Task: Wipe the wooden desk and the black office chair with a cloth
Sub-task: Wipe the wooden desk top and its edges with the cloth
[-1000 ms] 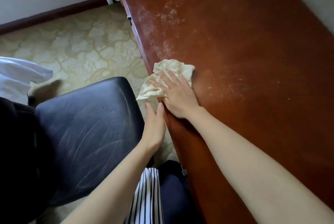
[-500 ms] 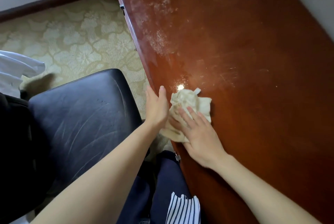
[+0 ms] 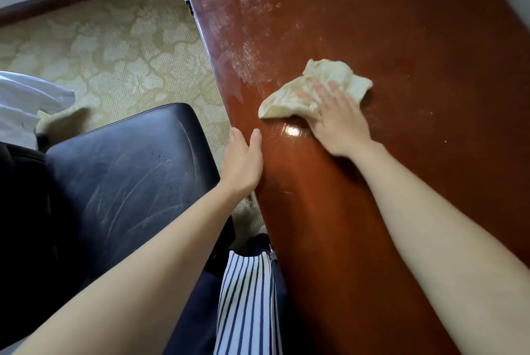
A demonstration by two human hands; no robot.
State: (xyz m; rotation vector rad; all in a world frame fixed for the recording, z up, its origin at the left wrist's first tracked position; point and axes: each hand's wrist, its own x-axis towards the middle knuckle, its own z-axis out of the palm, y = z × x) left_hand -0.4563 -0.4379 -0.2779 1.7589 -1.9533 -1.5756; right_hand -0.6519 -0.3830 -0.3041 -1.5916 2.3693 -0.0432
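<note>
Since half a second ago the right hand [image 3: 339, 122] has slid the cloth [image 3: 304, 96] away from the desk's near edge and further in over the top, so the two hands, which were almost touching, are now apart. That hand lies flat on the crumpled cream cloth, fingers straight and spread, pressing it to the wooden desk [image 3: 401, 39]; the near half of the cloth sits under the palm and the rest bunches out past the fingertips.

The left hand [image 3: 243, 162] rests against the desk's near edge, fingers straight and together, holding nothing.

A pale dusty smear [image 3: 246, 62] marks the wood just beyond the cloth, toward the far left of the top, and a bright glossy spot [image 3: 292, 131] shines between the two hands.

The black office chair [image 3: 123, 176] stands just beside the desk, its seat streaked with light scuffs. Patterned carpet [image 3: 114, 47] lies beyond it, with white fabric [image 3: 25, 105] at the left. A striped garment [image 3: 246, 303] hangs at the bottom, near the desk edge.
</note>
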